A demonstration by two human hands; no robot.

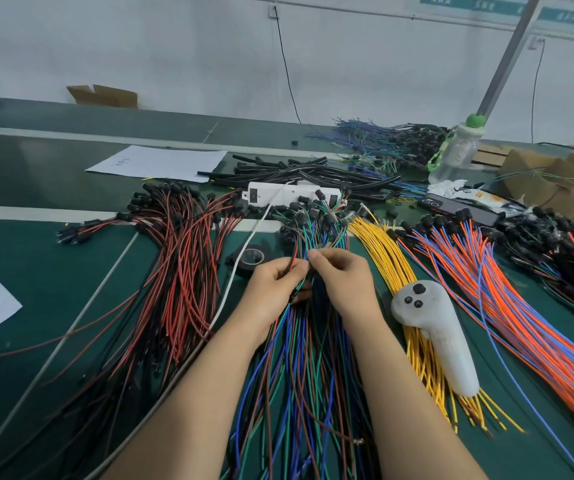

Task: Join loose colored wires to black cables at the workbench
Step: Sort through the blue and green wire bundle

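Note:
A bundle of blue, green and brown wires (299, 368) runs down the middle of the green bench. My left hand (271, 289) pinches a few of its strands, one red and one green, near the fingertips. My right hand (344, 275) meets it from the right and pinches the same strands. Black cables (313, 174) lie in a heap behind a white power strip (278, 194). Red and black wires (181, 271) fan out to the left, yellow wires (382, 251) and orange and blue wires (507, 299) to the right.
A white controller (434, 327) lies on the yellow wires. A roll of black tape (249, 258) sits just left of my hands. A plastic bottle (458, 150), cardboard boxes (555, 174) and paper sheets (157, 164) stand farther back.

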